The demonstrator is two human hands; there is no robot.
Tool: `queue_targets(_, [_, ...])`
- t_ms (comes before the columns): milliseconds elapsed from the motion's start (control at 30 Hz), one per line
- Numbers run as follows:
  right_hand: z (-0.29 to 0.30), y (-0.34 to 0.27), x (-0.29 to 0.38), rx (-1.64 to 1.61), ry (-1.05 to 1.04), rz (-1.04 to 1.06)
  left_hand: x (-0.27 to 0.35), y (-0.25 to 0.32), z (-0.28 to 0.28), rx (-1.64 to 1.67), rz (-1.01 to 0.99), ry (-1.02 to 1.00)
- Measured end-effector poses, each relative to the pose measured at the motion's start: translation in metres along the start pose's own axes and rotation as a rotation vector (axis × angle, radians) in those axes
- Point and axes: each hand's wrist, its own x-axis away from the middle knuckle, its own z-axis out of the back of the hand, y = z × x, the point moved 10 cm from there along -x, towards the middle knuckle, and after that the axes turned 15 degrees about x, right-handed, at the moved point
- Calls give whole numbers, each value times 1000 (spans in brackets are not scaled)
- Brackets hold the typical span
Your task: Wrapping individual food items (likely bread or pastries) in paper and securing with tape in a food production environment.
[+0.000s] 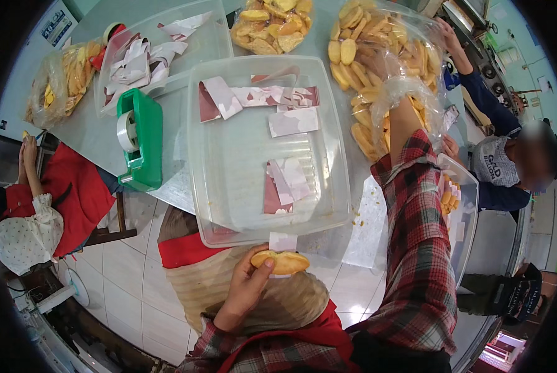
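My left hand (250, 284) holds an oval, golden-brown bread piece (285, 262) with a pale paper strip (283, 242) against it, just below the near rim of a clear plastic tray (269, 186). Inside that tray lie several printed paper strips (288, 179). My right arm, in a red plaid sleeve, reaches into an open clear plastic bag (385, 88) full of similar oval pieces. My right hand (383, 60) shows only blurrily through the plastic, so its fingers and any hold cannot be made out.
A green tape dispenser (148, 140) stands left of the tray. Behind it, another plastic tray (166, 81) holds paper strips. More filled bags (271, 28) lie at the back and left. A co-worker's hand (448, 39) touches the big bag; a side container (465, 224) holds wrapped pieces.
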Motion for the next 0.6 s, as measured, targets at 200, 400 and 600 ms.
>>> queue_targets(200, [-11,22,-68,-106,-68,-183,10,-5,-4,54,-7,-62])
queue_targets(400, [46,-18,55,-185,-344,-672,41,-1,-5,98,-112,-85])
queue_targets(600, [98,-55,108,306,-133,-392,58,-11,-3,134,-100,-130])
